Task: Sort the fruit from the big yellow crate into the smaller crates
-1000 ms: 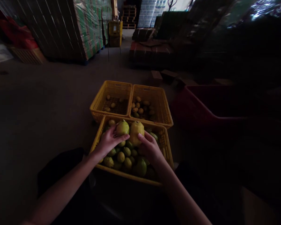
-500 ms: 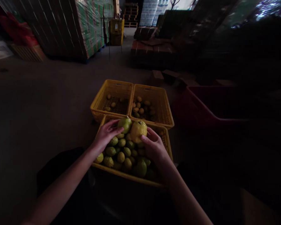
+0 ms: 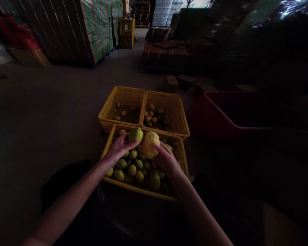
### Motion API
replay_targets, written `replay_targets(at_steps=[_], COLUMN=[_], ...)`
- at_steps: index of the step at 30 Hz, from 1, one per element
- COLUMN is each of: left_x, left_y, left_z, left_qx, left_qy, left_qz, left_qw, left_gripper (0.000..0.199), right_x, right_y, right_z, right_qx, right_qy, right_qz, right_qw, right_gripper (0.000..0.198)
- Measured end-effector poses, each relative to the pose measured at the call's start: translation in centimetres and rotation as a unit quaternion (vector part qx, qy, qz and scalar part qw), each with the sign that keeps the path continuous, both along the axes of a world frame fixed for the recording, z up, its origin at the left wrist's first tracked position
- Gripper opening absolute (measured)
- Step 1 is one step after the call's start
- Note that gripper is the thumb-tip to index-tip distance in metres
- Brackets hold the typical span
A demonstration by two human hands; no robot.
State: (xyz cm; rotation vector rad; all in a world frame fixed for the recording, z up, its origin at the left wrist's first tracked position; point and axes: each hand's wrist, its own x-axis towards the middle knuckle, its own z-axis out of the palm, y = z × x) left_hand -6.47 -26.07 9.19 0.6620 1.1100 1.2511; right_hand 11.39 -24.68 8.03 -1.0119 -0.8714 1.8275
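Observation:
My left hand [image 3: 122, 147] grips a green guava-like fruit [image 3: 135, 136] between thumb and fingers. A larger, pale yellow guava-like fruit [image 3: 150, 146] with a bumpy skin is held in my right hand [image 3: 167, 160], thumb at its right side. Both are held close together above the near yellow crate [image 3: 141, 192], which contains many green and yellowish fruits [image 3: 139, 164] of mixed sizes. My hands and forearms cover part of its contents.
Two more yellow crates stand behind: the left one [image 3: 105, 108] with a few fruits, the right one [image 3: 181, 118] with several. A dark red bin [image 3: 220, 112] is to the right. Wrapped pallet stacks [image 3: 97, 30] and a yellow box [image 3: 126, 33] stand farther back.
The yellow fruit has turned in my right hand; its dark top end no longer faces me. The green fruit has shifted slightly in my left hand. The view moved a little.

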Motion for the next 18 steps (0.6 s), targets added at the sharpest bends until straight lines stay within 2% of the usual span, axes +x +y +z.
replay_targets(at_steps=[6, 10, 12, 15, 18], left_x=[-0.7, -1.2, -1.3, -1.3, -1.3], left_y=[0.3, 0.7, 0.8, 0.8, 0.7], left_z=[-0.4, -0.8, -1.0, -1.2, -1.1], left_qx=[0.045, 0.075, 0.088, 0.113, 0.148], left_qy=[0.067, 0.099, 0.104, 0.100, 0.093], left_qz=[-0.027, -0.033, -0.028, -0.020, -0.025], left_qw=[0.996, 0.992, 0.990, 0.988, 0.984], left_gripper=[0.054, 0.060, 0.061, 0.064, 0.064], right_x=[0.4, 0.8, 0.8, 0.8, 0.8], right_y=[-0.2, 0.3, 0.3, 0.3, 0.2], right_z=[0.1, -0.4, -0.5, -0.6, -0.8], right_qx=[0.067, 0.130, 0.190, 0.294, 0.356], right_qy=[-0.044, -0.078, -0.120, -0.186, -0.219], right_qz=[0.013, -0.026, -0.061, -0.102, -0.127], right_qw=[0.997, 0.988, 0.973, 0.932, 0.900], right_gripper=[0.038, 0.047, 0.053, 0.056, 0.057])
